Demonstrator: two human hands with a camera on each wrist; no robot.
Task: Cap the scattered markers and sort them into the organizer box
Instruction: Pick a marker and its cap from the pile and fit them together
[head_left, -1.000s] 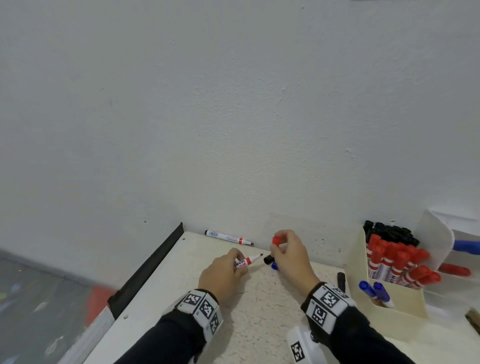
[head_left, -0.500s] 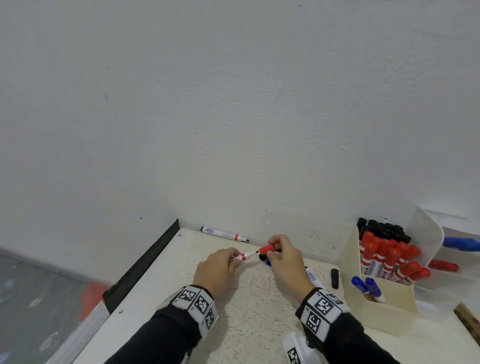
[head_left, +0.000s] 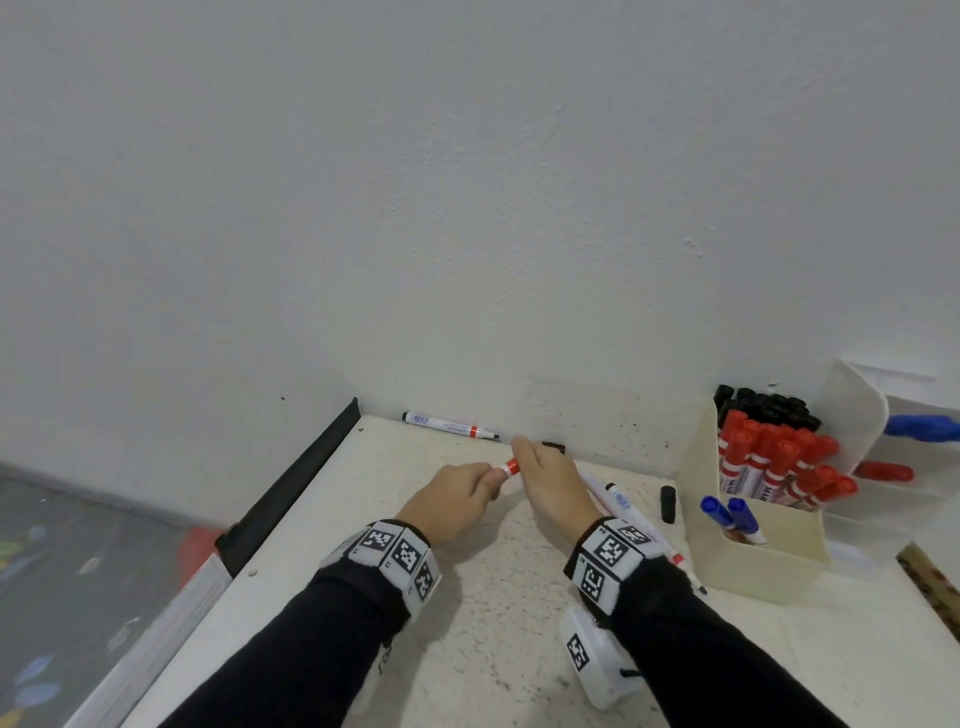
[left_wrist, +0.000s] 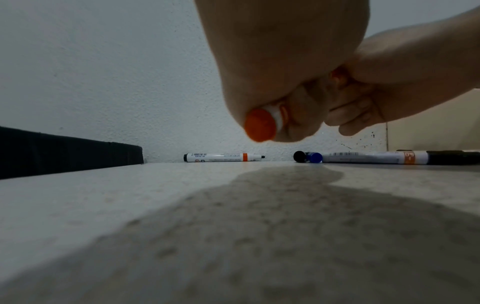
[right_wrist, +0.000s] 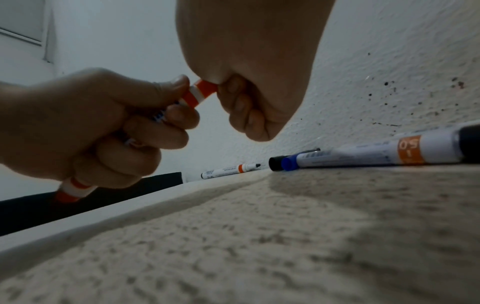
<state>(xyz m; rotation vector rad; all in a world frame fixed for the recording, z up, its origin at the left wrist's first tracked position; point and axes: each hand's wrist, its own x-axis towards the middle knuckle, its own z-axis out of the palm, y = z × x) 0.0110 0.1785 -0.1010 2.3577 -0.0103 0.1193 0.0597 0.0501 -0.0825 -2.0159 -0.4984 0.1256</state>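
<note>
Head view shows my left hand and right hand clamped on the red marker — capping — organizer box mostly filled, uncapped markers left on the counter.

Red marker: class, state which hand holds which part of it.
The left hand grips the red marker round its barrel; the right hand pinches its red cap end.

The red marker is mostly hidden: its barrel inside the left hand, its cap end inside the right hand. The blue markers behind the organizer box are cut off by the frame's edge.
</note>
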